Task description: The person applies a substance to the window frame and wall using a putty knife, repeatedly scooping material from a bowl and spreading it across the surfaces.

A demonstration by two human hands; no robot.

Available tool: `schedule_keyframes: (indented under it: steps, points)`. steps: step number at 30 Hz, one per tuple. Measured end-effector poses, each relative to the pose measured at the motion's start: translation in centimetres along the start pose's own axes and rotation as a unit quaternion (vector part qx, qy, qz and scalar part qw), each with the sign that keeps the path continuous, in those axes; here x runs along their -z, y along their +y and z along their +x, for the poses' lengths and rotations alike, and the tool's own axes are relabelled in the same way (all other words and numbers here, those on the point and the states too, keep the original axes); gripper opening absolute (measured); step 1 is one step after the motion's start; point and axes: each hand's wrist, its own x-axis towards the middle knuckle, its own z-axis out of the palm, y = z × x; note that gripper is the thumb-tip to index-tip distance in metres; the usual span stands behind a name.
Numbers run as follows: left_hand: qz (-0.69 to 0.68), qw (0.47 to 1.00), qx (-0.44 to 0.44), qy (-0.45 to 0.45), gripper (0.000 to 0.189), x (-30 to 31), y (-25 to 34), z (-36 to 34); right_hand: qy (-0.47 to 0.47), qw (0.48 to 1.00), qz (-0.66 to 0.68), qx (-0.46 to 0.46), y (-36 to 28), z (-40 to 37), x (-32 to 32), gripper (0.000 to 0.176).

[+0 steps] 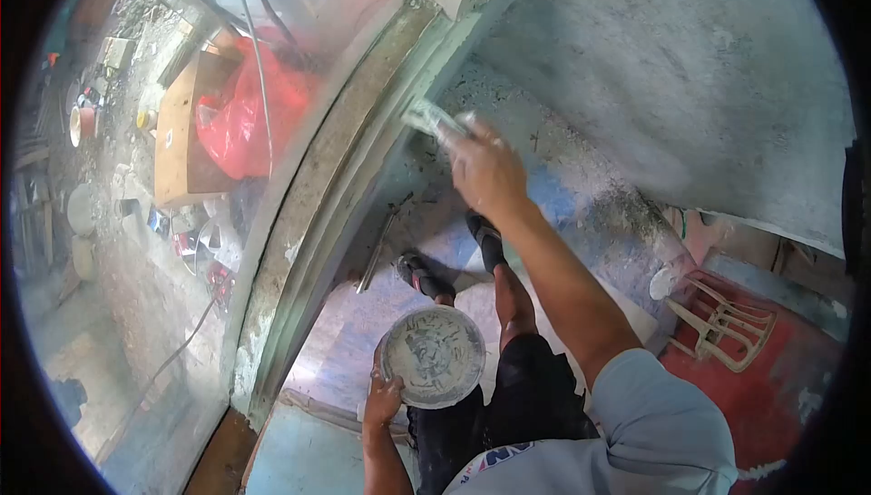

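Observation:
My left hand (384,395) grips the rim of a round shallow pan (434,356), thumb on its edge. Grey smears like wet plaster coat the inside of the pan, which is held level in front of my shorts. Out ahead, my right hand (485,168) is closed around a pale flat tool (430,119), blurred by motion. The far end of this tool is right at the greenish wooden frame (399,100) that runs up beside a pane. Whitish residue covers the tool and my fingertips.
A grey smeared wall (671,68) rises on the right. Behind the pane, a red plastic bag (259,118) lies by a wooden box (186,132) among rubble. A thin metal bar (376,253) lies near my feet, and a plastic stool (723,323) is at the right.

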Motion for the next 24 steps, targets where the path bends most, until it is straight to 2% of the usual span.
schedule_keyframes:
  steps: [2,3,5,8,9,11,15,17,21,24]
  points:
    - [0.021,0.999,0.040,-0.008,0.082,-0.1,-0.3,0.0,0.074,0.996,-0.015,0.046,0.8,1.1,0.6,0.035]
    - [0.028,0.999,0.039,0.009,0.082,0.6,0.0,-0.4,0.077,0.996,0.004,0.046,0.0,1.1,-0.5,0.035]
    - [0.011,0.999,-0.040,-0.002,0.082,-0.4,0.9,-0.5,0.030,0.999,0.013,0.026,-0.1,1.1,-0.6,0.039]
    - [0.028,0.998,-0.048,-0.003,0.082,-0.2,0.7,-0.4,-0.001,0.999,0.028,0.022,-1.1,0.0,-1.0,0.041]
    - [0.031,0.998,-0.048,-0.003,0.082,-0.2,0.7,-0.4,0.032,0.998,0.015,0.046,-1.5,-0.6,-1.3,0.041]
    - [0.035,0.997,-0.065,0.002,0.082,0.1,0.7,-0.5,0.028,0.998,0.016,0.045,-2.4,-1.6,-1.8,0.040]
    - [0.040,0.999,-0.021,-0.024,0.082,1.4,0.0,-0.4,0.019,0.999,0.021,0.040,-4.3,-3.3,-2.2,0.041]
    - [-0.012,1.000,0.004,0.014,0.081,1.0,0.4,-0.7,0.015,0.998,0.024,0.050,-5.4,-3.9,-2.2,0.042]
    - [0.046,0.999,-0.017,0.017,0.080,1.1,0.7,-0.8,0.014,0.997,0.020,0.076,-6.9,-5.7,-3.2,0.042]
    - [0.028,0.999,0.017,0.037,0.080,1.4,0.3,-0.8,0.000,0.994,0.009,0.110,-8.1,-7.4,-3.9,0.041]
